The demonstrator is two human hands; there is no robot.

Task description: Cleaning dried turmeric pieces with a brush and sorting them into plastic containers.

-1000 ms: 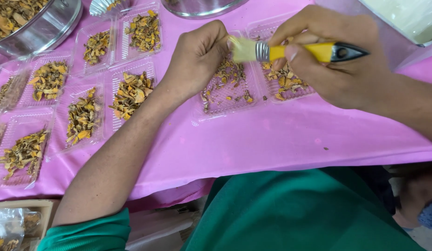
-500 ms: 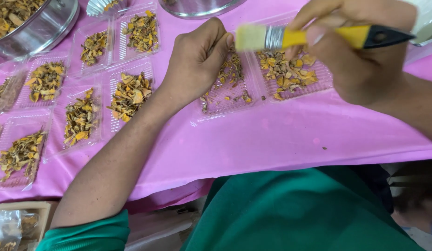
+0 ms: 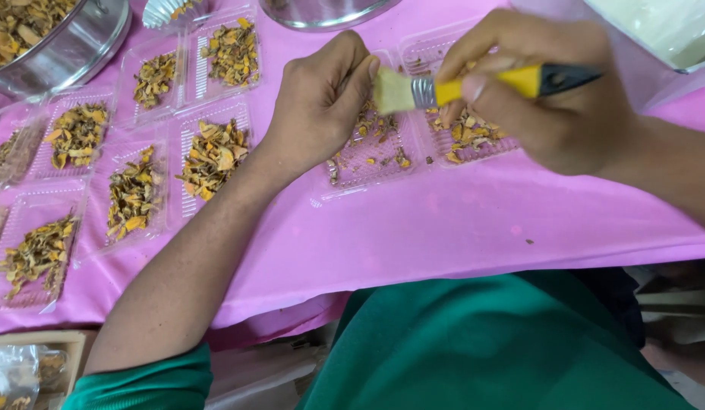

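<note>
Gripping the yellow-handled brush [image 3: 474, 85] in my right hand [image 3: 550, 99], bristles over the open clear tray [image 3: 383, 163] my curled left hand [image 3: 322, 102] steadies on the pink cloth [image 3: 443, 228], I'd fear flicking dried orange pieces [image 3: 466, 129] off — filled clear rectangular packs [image 3: 212, 148] crowd the left.

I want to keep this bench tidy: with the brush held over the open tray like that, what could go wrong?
1. The right hand holds the brush over the two-part clear tray; a hard stroke might flick dried pieces onto the pink cloth, where one crumb already lies.
2. The left hand rests on the light tray's edge, so a slip could tip it.
</note>
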